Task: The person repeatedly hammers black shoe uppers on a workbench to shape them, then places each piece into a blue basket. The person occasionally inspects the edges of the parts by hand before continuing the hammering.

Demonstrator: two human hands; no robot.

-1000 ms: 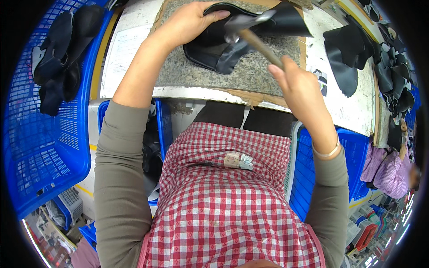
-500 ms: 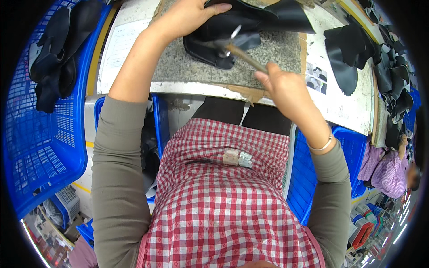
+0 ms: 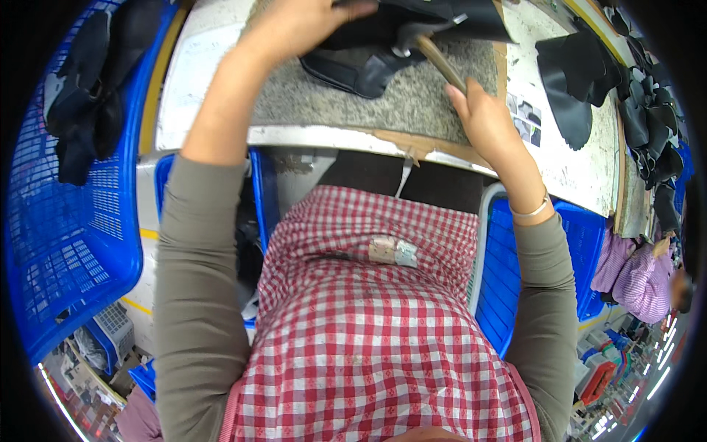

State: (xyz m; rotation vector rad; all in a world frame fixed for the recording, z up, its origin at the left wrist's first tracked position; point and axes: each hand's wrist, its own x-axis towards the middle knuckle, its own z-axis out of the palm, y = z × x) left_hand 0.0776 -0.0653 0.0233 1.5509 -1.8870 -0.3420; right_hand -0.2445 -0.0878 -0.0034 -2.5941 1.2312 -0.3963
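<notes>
My right hand [image 3: 490,125] is closed round the wooden handle of a hammer [image 3: 442,65]. The hammer's metal head is over a black leather boot upper [image 3: 471,20] at the far edge of the view; whether it touches the leather I cannot tell. My left hand [image 3: 305,26] is at the upper's left side, its thumb stretched along the leather. Its other fingers are blurred or cut off by the frame. A folded flap of the black leather [image 3: 368,76] lies nearer me on the grey speckled work board [image 3: 317,110].
The board rests on a white table [image 3: 560,162]. More black leather pieces [image 3: 578,81] lie at right, beside a printed picture sheet [image 3: 524,118]. A blue crate [image 3: 74,243] with leather pieces stands at left. Blue bins flank my legs. Another person [image 3: 641,283] is far right.
My right hand and the hammer have moved away from me and a little to the right, off the near flap. My left hand and the leather have shifted slightly farther away.
</notes>
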